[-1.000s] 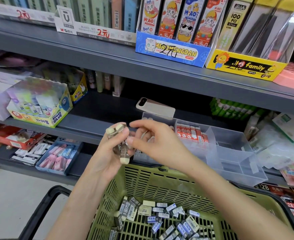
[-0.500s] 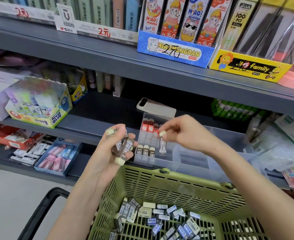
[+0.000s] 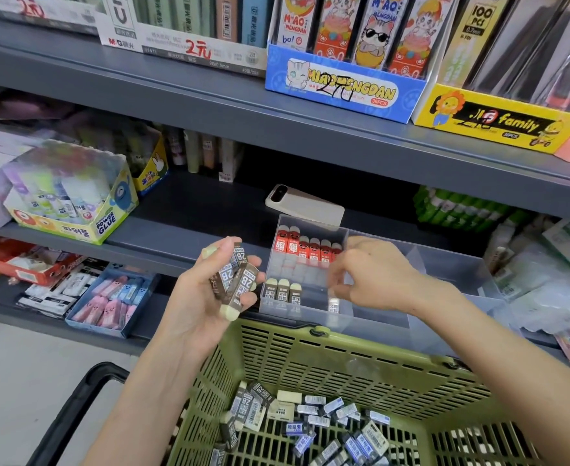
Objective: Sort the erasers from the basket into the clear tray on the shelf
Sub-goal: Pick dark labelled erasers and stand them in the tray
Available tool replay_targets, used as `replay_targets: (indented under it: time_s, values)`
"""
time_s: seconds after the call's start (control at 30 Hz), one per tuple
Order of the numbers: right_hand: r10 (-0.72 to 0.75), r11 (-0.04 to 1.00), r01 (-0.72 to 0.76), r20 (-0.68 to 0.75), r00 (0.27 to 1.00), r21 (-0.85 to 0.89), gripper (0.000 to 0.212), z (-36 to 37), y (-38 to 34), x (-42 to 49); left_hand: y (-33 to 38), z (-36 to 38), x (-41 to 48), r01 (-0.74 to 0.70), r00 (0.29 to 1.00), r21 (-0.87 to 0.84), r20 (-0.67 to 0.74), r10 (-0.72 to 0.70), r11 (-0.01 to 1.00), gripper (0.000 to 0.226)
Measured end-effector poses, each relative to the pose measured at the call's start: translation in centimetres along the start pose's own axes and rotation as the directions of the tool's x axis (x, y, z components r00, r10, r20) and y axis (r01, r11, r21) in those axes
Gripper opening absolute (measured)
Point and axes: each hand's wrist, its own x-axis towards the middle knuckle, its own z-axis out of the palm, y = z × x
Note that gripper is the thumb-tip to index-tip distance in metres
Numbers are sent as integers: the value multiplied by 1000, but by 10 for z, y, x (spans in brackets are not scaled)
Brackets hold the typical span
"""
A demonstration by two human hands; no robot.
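Clear tray (image 3: 451, 274) partly filled — one eraser (image 3: 333, 305) is set in under the right hand (image 3: 377, 280), grip too blurred to tell; 2B erasers (image 3: 234, 277) are clutched in the left hand (image 3: 202, 297) — dozens left in the basket (image 3: 361, 343).

The person's left hand (image 3: 206, 297) and right hand (image 3: 377, 280) are bare, with slender fingers. The left forearm (image 3: 149, 381) and right forearm (image 3: 512, 358) are also uncovered as far as the bottom edge of the view. The right hand's fingertips (image 3: 335, 287) are blurred, so their detail is unclear.
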Motion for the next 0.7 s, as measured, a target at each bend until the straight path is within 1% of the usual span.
replay_targets:
  time_s: [0.1,0.17,0.23,0.3,0.4,0.43,0.47,0.5,0.53,0.57,0.6,0.7]
  values:
    - [-87,978,97,62,994,-187,37,5,5,-1,0,0,-1,2,1000,3,-1,-2,1000,38]
    - [-124,963,142,90,988,-230,48,12,4,-2,0,1,-1,6,1000,-1,2,-6,1000,36]
    - [-126,961,142,81,989,-239,51,17,4,-4,0,1,-1,12,1000,-17,15,-12,1000,36]
    - [-132,961,133,23,991,-242,48,18,3,-7,0,1,-1,18,999,-37,34,-17,999,33]
    - [-201,953,159,-144,969,-258,37,13,-5,-8,1,0,-1,37,997,-68,70,-32,997,32]
    - [-216,964,172,-217,952,-204,33,11,-10,-7,1,0,-2,46,996,-71,81,-40,996,33]
    - [-185,983,171,-294,938,-71,29,7,-17,-6,0,1,-2,54,995,-65,86,-49,996,33]
    - [-131,974,187,-359,924,127,25,2,-23,-5,0,2,-2,60,995,-51,88,-55,997,33]
    - [-88,921,225,-392,916,319,23,-2,-30,-4,-1,2,-1,60,994,-34,88,-57,998,34]
    - [-88,869,265,-397,913,418,25,-7,-38,-3,-2,2,-1,55,994,-20,91,-53,998,33]
    - [-128,850,304,-390,912,431,29,-10,-45,-3,-2,2,-1,48,994,-11,100,-46,999,32]
    - [-263,869,380,-354,897,318,39,-12,-61,1,-4,1,1,29,990,34,139,-33,999,36]
